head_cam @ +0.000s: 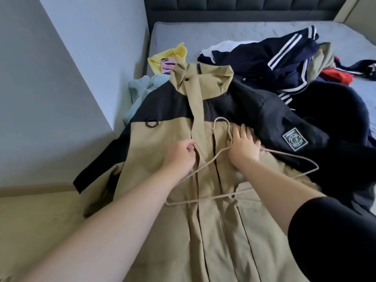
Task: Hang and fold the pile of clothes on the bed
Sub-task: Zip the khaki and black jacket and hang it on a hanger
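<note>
Currently: jacket [162, 180] lies front-up on the bed [223, 31], near its left edge, hood toward the headboard.

Left grip [181, 154]: clenched, pinching the jacket's front flap at mid-chest.

Hanger [209, 160]: lying across the chest, hook pointing at the hood.

Right grip [243, 146]: palm-down over the hanger's neck, fingers fairly straight. Whether it clasps the wire or only presses it, I cannot tell.

Pile of dark clothes [284, 64]: further right, touching the jacket's sleeve.

Judgement: the front looks closed, so open it first.
- Lift the flap with the left grip.
- Feed one hanger shoulder under it toward the sleeve, then the other.
- Keep the hook outside the collar.
- Go slowly, since thin wire could snag the lining.
</note>
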`<state>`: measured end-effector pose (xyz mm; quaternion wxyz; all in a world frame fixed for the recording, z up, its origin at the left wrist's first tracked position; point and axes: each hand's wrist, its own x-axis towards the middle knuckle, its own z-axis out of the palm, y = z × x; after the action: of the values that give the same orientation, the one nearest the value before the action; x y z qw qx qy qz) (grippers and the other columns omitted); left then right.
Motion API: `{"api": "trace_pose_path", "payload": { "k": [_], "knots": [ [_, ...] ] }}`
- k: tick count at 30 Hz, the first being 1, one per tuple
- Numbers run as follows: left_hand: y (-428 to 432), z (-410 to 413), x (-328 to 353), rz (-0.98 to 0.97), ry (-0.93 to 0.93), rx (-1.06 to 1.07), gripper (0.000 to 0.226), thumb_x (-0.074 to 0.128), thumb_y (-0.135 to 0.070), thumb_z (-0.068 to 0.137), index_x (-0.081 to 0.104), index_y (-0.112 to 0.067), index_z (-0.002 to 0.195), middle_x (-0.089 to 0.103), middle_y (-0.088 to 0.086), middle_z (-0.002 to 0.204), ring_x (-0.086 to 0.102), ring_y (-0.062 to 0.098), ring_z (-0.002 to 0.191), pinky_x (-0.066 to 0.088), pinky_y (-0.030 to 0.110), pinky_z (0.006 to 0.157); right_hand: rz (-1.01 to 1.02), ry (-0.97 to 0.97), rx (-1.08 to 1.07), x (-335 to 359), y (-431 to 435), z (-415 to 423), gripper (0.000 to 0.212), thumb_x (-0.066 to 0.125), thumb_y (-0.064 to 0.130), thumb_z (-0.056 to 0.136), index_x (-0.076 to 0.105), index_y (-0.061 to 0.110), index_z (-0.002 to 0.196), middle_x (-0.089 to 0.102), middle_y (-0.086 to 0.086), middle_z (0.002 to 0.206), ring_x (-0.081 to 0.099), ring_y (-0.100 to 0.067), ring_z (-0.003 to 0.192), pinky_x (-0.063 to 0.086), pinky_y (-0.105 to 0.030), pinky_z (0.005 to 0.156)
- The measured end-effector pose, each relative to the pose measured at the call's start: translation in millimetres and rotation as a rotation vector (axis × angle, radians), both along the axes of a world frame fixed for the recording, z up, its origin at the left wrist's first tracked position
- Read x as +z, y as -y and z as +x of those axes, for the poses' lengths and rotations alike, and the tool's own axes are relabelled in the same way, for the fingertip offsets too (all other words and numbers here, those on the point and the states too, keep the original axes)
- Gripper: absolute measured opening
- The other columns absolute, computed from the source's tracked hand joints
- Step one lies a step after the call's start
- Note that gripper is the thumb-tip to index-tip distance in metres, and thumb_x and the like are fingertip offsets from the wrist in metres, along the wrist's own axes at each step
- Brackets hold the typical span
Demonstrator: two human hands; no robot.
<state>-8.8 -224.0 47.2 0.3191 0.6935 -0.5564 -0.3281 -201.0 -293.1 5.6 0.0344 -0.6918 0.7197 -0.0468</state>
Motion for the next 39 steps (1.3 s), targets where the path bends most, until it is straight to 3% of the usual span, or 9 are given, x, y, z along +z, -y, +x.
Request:
{"api": "trace_pose_path", "payload": {
  "k": [6, 9, 16, 19, 22, 26, 29, 33, 39],
  "knots": [
    [82.0, 0.9, 20.4, 0.063, -0.188, 0.042, 0.067, 0.050, -0.020, 0.092, 0.020, -0.012, 0.151, 0.041, -0.002, 0.147, 0.040, 0.017, 0.131, 0.028, 0.021, 0.091, 0.029, -0.056, 0.026, -31.0, 9.1, -3.6, 0.053, 0.023, 0.035, 0.101, 0.015, 0.021, 0.151, 0.014, -0.006, 0.160, 0.011, -0.022, 0.146, 0.024, -0.048, 0.109],
    [93.9, -14.5, 28.0, 0.115, -0.346, -0.108, 0.057, 0.049, -0.022, 0.095, 0.029, -0.015, 0.148, 0.053, -0.006, 0.127, 0.048, 0.013, 0.119, 0.038, 0.028, 0.099, 0.040, -0.028, 0.069, -32.6, 15.1, -12.7, 0.055, 0.027, 0.026, 0.098, 0.015, 0.022, 0.151, 0.017, -0.005, 0.159, 0.015, -0.020, 0.146, 0.024, -0.047, 0.110],
    [67.4, -8.7, 17.6, 0.439, -0.573, -0.314, 0.064, 0.004, -0.060, 0.097, 0.023, -0.030, 0.151, 0.019, -0.004, 0.158, 0.011, 0.012, 0.146, 0.008, 0.031, 0.113, -0.018, 0.061, 0.239, 10.1, 2.2, -28.2, 0.046, 0.043, 0.013, 0.094, 0.044, 0.018, 0.139, 0.045, -0.003, 0.145, 0.039, -0.019, 0.135, 0.034, -0.034, 0.100],
    [67.0, -7.1, 13.0, 0.517, -0.443, -0.397, 0.070, 0.000, -0.066, 0.093, 0.032, -0.034, 0.147, 0.033, -0.008, 0.152, 0.011, 0.009, 0.146, -0.003, 0.041, 0.119, -0.288, 0.219, 0.407, 56.2, -9.0, -38.2, 0.028, 0.062, 0.000, 0.083, 0.068, 0.003, 0.110, 0.063, -0.016, 0.122, 0.062, -0.033, 0.109, 0.047, -0.035, 0.093],
    [73.2, -6.2, 9.2, 0.562, -0.464, -0.376, 0.073, 0.004, -0.070, 0.091, 0.044, -0.033, 0.140, 0.050, -0.010, 0.140, 0.018, 0.005, 0.140, 0.003, 0.044, 0.119, -0.547, 0.243, 0.587, 99.9, 0.1, -31.5, 0.022, 0.058, -0.009, 0.081, 0.070, -0.009, 0.100, 0.062, -0.026, 0.117, 0.061, -0.042, 0.106, 0.045, -0.042, 0.094],
    [64.5, -3.8, 4.2, 0.441, -0.538, -0.295, 0.055, 0.026, -0.050, 0.101, 0.053, -0.013, 0.132, 0.049, 0.001, 0.141, 0.041, 0.012, 0.132, 0.039, 0.017, 0.104, -0.535, 0.326, 0.569, 133.9, 17.9, 7.3, 0.031, 0.046, -0.005, 0.087, 0.069, -0.004, 0.108, 0.064, -0.017, 0.117, 0.059, -0.037, 0.107, 0.049, -0.043, 0.093],
    [48.6, -3.2, -2.4, 0.490, -0.313, -0.414, 0.045, 0.037, -0.034, 0.103, 0.041, -0.015, 0.144, 0.039, 0.000, 0.148, 0.041, 0.014, 0.132, 0.032, 0.007, 0.099, -0.384, 0.368, 0.382, 143.0, 39.8, 45.2, 0.034, 0.037, 0.006, 0.093, 0.062, 0.007, 0.116, 0.064, -0.012, 0.107, 0.058, -0.034, 0.099, 0.047, -0.043, 0.081],
    [40.5, -2.8, -20.9, 0.464, -0.239, -0.517, 0.060, 0.040, 0.002, 0.096, 0.029, -0.024, 0.149, 0.041, 0.002, 0.146, 0.040, 0.005, 0.108, 0.035, 0.004, 0.068, -0.213, 0.356, 0.185, 128.1, 67.2, 76.3, 0.023, 0.043, 0.032, 0.098, 0.052, 0.016, 0.085, 0.056, -0.002, 0.079, 0.056, -0.031, 0.081, 0.037, -0.033, 0.063],
    [32.4, 0.1, -36.8, 0.373, -0.195, -0.563, 0.071, 0.039, 0.010, 0.089, 0.031, -0.028, 0.148, 0.020, -0.007, 0.157, 0.020, 0.005, 0.142, 0.021, 0.013, 0.107, -0.067, 0.419, 0.022, 96.4, 84.1, 73.9, 0.023, 0.058, 0.032, 0.085, 0.056, 0.016, 0.068, 0.056, 0.002, 0.072, 0.056, -0.022, 0.071, 0.043, -0.028, 0.057]
  ]
}}
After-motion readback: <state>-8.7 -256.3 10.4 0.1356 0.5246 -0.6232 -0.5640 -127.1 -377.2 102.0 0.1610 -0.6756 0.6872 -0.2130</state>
